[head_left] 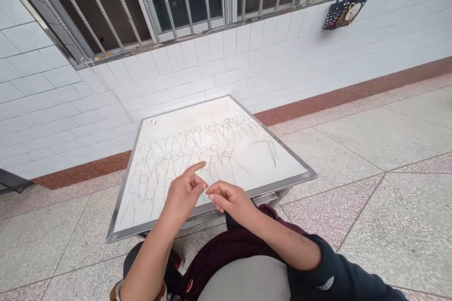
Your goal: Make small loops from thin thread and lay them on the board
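Note:
My left hand is raised over the near edge of a white-topped table, thumb and a finger pinched and the index finger stretched out. Close beside it, my right hand pinches too, its fingertips almost meeting the left ones. What lies between the fingertips is too fine to make out. On the tabletop several thin dark strands, like wire or thread, lie in rows, each bent into a round loop with two tails. To the right rests a small bunch of loose, unlooped strands.
A small white and red object sits at the table's far left corner. The metal table rim stands near a white tiled wall. Above are barred windows, with a patterned bag hanging at right. Speckled floor surrounds the table.

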Motion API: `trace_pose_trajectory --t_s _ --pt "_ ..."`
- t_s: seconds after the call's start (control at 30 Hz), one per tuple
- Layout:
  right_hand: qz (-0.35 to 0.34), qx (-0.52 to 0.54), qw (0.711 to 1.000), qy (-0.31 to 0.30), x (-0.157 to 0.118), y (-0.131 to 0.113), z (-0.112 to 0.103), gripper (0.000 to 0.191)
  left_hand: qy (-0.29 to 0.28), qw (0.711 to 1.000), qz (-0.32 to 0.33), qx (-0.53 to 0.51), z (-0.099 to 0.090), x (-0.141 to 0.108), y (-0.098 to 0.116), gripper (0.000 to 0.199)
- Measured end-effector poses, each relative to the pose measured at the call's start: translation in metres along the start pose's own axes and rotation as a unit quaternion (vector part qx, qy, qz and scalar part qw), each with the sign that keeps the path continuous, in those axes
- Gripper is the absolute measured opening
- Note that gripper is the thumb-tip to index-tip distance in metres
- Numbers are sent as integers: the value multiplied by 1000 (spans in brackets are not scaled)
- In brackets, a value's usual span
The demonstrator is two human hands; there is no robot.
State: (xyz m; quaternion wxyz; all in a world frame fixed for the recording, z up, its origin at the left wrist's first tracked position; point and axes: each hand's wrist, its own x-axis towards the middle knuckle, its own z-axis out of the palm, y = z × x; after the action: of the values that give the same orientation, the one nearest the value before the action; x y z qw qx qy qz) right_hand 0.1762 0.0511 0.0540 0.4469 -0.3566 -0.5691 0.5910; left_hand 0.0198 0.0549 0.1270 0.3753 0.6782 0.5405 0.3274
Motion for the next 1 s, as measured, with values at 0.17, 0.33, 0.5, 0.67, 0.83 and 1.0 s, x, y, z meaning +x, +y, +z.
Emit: trace_pose_trajectory --t_s 0.17,0.33,0.5,0.67,0.83,1.0 --pt "-8 -10 1000 14 0 0 1 14 -31 999 7 42 -4 -1 0 54" --pt "-14 -28 999 22 0 0 2 14 -23 995 23 98 -2 -3 5 51" --pt "-90 -122 988 28 -1 4 -1 11 -25 992 17 125 0 -4 9 49" --pt "-222 -305 925 35 -1 8 -3 17 -23 989 3 147 1 -4 9 47" --pt "-283 -385 876 61 -1 13 0 24 -24 988 -7 152 2 -4 4 45" --pt "-261 -307 912 76 1 14 1 17 -10 990 10 141 -1 -4 4 43"
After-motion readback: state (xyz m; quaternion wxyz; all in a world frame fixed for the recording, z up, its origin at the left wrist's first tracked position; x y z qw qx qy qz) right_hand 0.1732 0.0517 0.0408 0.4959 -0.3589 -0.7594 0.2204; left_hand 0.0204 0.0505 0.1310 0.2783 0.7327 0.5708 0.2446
